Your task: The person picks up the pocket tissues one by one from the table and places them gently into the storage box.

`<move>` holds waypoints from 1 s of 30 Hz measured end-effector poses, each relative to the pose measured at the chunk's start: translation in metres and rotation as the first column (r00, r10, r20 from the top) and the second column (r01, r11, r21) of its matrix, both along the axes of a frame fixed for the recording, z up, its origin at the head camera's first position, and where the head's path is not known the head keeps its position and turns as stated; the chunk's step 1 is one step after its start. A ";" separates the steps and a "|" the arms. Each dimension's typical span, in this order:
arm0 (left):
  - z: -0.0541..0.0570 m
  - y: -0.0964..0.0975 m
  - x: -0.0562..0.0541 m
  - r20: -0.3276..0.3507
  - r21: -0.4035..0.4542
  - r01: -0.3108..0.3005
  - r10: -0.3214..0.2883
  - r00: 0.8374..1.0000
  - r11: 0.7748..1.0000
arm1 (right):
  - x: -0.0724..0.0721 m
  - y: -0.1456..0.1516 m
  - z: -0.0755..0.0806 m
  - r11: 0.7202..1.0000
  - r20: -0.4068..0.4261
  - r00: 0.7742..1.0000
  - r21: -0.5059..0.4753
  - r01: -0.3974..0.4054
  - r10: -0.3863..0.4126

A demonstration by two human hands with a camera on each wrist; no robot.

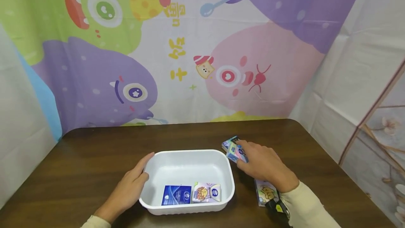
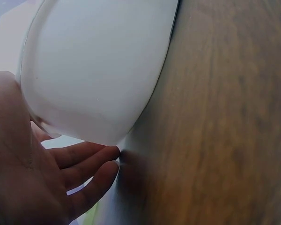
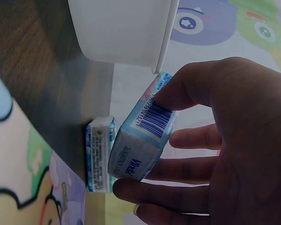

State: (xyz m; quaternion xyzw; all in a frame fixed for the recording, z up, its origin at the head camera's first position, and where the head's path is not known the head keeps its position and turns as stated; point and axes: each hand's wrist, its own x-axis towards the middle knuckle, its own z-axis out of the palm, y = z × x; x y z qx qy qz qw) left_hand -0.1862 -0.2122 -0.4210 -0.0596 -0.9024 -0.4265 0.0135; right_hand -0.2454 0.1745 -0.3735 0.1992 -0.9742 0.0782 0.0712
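My right hand (image 1: 264, 163) pinches a blue and pink tissue pack (image 1: 235, 151) between thumb and fingers. Its barcode side shows in the right wrist view, and the pack is tilted. Just behind it, another tissue pack (image 3: 100, 154) lies on the table. At the left end of a white plastic tub (image 1: 186, 211), my left hand (image 1: 128, 185) holds the tub, thumb at the rim and fingers along the outer wall. Inside the tub lie a dark blue tissue pack (image 1: 176, 195) and a pale purple cartoon tissue pack (image 1: 206, 192), side by side near the front wall.
A tissue pack with a yellow cartoon animal (image 1: 267, 192) lies on the brown table (image 1: 104, 143), partly hidden under my right wrist. A cartoon-printed cloth (image 1: 183, 97) hangs behind the table's back edge. Pale cloths hang at both sides.
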 end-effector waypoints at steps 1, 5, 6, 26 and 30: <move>0.000 0.000 0.000 0.001 0.000 0.001 -0.001 1.000 1.000 | 0.000 0.000 0.000 1.000 -0.003 1.000 -0.001 -0.001 0.001; 0.001 0.000 0.000 -0.002 -0.006 0.003 -0.003 1.000 1.000 | 0.001 -0.001 0.001 1.000 -0.015 1.000 -0.007 0.001 -0.001; 0.002 -0.001 0.000 -0.003 -0.007 0.003 -0.003 1.000 1.000 | 0.001 -0.001 0.001 1.000 -0.019 1.000 -0.009 0.002 -0.002; 0.000 0.002 0.000 0.017 -0.003 -0.025 0.025 1.000 1.000 | 0.007 -0.008 0.005 0.998 -0.112 0.993 -0.051 -0.043 0.037; 0.000 0.001 0.001 0.007 -0.013 -0.027 0.027 1.000 1.000 | 0.009 -0.011 0.007 0.996 -0.130 0.990 -0.063 -0.057 0.048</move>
